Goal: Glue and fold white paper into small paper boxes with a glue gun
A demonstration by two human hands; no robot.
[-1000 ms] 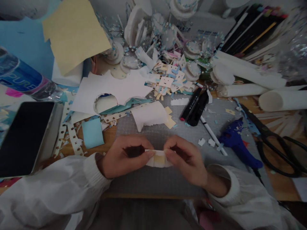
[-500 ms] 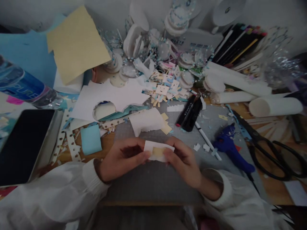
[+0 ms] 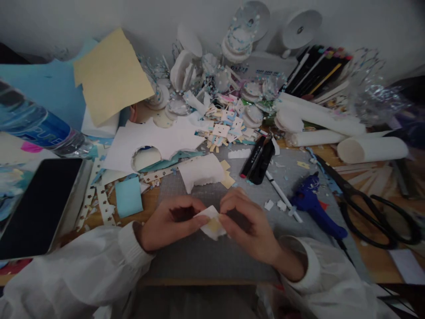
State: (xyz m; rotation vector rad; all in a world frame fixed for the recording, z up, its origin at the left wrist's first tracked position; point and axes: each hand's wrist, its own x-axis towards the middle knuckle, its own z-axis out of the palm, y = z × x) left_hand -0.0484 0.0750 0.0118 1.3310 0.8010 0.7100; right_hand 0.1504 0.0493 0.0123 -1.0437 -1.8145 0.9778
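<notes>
Between my hands, above the grey cutting mat, is a small piece of white paper with a yellow patch on its face. My left hand pinches its left side between thumb and fingers. On the other side, my right hand has thumb and forefinger closed at the paper's right edge. Just beyond the hands lies a curled white paper sheet with a ragged edge. Small yellow paper cut-outs stick out beside that sheet.
On the right are a blue glue gun, black scissors and a white pen. Black markers lie behind. A phone and water bottle occupy the left. Paper pieces are heaped at the back.
The white paper has turned from lying level to a corner-up tilt. My right fingers have shifted slightly left along its edge. The whole view has moved a little.
</notes>
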